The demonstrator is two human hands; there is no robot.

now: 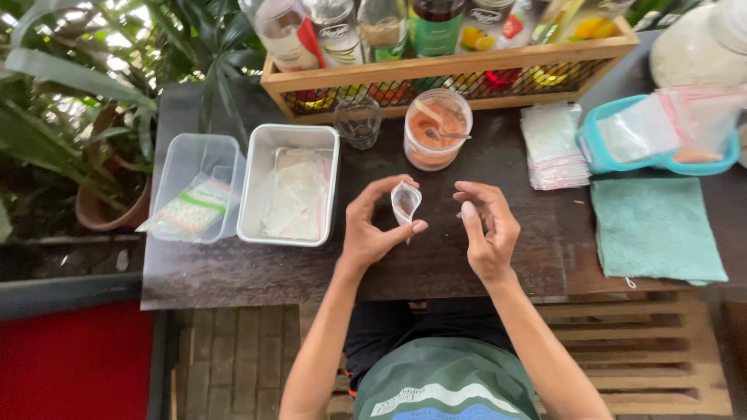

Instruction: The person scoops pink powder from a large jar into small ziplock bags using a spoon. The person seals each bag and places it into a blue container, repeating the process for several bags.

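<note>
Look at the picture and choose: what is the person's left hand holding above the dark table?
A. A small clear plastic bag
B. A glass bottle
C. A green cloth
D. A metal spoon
A: the left hand pinches a small clear plastic bag between thumb and fingers, its mouth held open, while the right hand is beside it, apart from the bag; the spoon rests in the jar, and the green cloth lies flat on the table.

Bottles (pixel 381 31) in the wooden crate (pixel 451 74) cut off at the top edge, caps out of view. Large pale jar (pixel 696 47) clipped by the upper right corner. Contents of small bag (pixel 405 202) in left hand (pixel 373 229) too small to tell; spoon bowl (pixel 432 134) sunk in orange paste.
</note>
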